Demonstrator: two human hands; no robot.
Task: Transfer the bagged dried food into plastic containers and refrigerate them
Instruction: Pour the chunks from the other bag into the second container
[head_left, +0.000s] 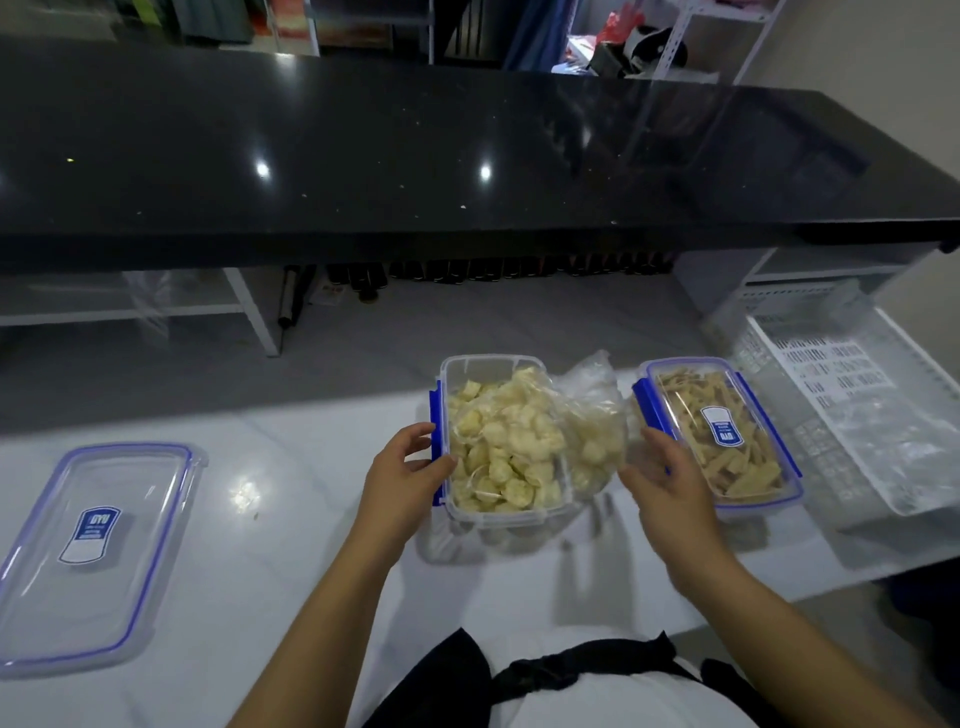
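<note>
Open container (498, 441) of pale chips, loose lid (93, 551), blue label unreadable

Open container (506, 441) heaped with pale chips, clear bag (592, 431) draped beside

I could make out very little lettering. The loose lid (98, 551) lying on the white counter (291, 519) carried a blue and white sticker (89, 535); its top line looked like "GYU", though I could not be sure, and the smaller lines beneath were too blurred to read. The closed container (719, 431) on the right bore a like sticker (723, 426), seen upside down and unreadable. The white basket (852, 395) showed only dark slots, no text.
</note>
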